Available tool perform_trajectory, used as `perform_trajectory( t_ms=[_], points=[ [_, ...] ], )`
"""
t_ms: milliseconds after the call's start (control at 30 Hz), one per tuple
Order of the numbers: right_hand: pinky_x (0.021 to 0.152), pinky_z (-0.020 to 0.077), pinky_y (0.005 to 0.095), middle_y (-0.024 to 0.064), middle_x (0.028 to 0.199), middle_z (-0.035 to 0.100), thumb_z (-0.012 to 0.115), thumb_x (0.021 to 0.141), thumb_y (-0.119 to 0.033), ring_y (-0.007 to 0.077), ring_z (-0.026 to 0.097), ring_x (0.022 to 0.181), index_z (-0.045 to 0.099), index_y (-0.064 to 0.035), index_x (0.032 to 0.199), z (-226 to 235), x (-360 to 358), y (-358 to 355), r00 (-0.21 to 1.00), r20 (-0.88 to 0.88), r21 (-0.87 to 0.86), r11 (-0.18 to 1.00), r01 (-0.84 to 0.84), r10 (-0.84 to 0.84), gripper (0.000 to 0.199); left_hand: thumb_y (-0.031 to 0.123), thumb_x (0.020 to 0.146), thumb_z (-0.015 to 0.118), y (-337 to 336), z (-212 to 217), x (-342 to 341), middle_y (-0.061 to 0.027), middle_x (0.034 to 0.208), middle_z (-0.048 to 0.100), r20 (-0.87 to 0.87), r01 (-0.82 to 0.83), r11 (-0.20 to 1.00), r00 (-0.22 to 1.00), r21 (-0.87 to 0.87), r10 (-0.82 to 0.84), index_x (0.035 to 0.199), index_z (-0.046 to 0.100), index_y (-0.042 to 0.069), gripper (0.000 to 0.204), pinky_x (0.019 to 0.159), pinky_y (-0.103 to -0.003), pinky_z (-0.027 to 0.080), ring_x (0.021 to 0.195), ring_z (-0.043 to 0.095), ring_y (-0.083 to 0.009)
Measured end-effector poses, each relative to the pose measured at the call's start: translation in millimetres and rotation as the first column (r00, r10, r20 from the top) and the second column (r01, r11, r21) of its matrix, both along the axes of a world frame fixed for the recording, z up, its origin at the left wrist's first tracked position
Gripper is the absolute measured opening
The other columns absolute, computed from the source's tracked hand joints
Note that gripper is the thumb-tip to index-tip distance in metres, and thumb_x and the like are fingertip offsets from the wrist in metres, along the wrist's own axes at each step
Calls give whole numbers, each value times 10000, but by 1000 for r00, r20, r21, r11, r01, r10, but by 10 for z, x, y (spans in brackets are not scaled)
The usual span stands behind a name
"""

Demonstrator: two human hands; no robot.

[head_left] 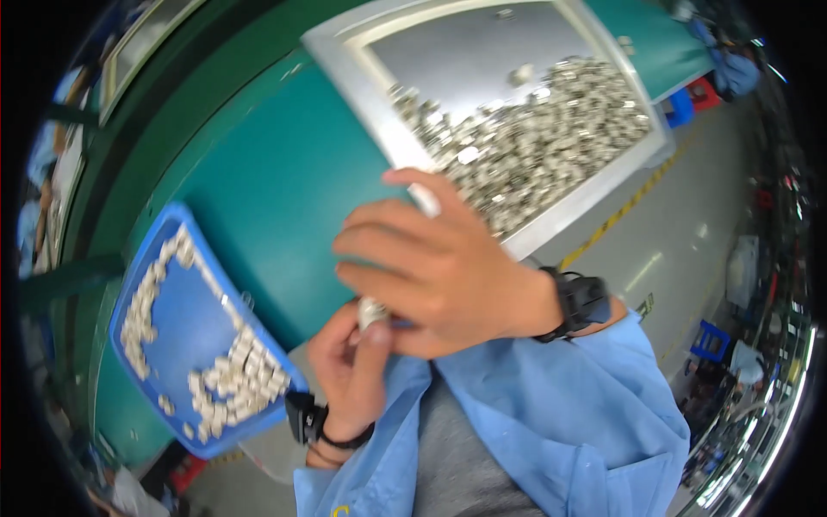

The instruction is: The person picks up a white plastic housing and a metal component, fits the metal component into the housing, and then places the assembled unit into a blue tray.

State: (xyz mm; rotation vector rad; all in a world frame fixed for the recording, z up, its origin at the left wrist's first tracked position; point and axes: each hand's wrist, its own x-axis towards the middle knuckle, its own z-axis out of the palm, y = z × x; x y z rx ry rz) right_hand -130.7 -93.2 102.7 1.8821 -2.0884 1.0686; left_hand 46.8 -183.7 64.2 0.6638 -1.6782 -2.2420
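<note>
My left hand (351,369) is closed, its thumb and fingertips pinching a small whitish, cylinder-like part (372,312). Just above it, my right hand (431,258) comes in from the right with its back up, and its lower fingers meet the pinched part. Another small white piece (424,200) shows beside the right hand's uppermost finger, apparently held there. The right fingertips are partly hidden and somewhat blurred. Beyond the right hand stands a metal-rimmed tray (534,237) heaped with many small silvery parts (551,138).
On the left lies a blue plastic bin (194,332) with small white parts (237,383) along its edges and near corner. Both containers rest on a green tabletop (267,181). A floor with a yellow-black line (624,211) runs along the right; other people (732,69) are farther off.
</note>
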Motion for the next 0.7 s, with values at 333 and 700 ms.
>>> perform_trajectory(
  t_ms=[333,700],
  points=[
    [1059,392,521,70,868,604,686,701,-193,235,589,882,639,-22,792,-122,6,24,995,35,-21,995,-93,94,199,184,1013,531,89,101,-258,33,760,533,-7,-139,974,990,-179,140,887,579,-38,260,583,-218,290,692,404,-34],
    [1085,393,489,87,875,620,662,774,-183,231,635,880,598,-18,798,-246,110,49,997,60,-54,997,-48,51,179,234,1047,511,190,137,-353,31,761,506,-40,-215,961,977,-172,211,841,521,-7,317,568,-224,283,675,395,-38]
  ],
)
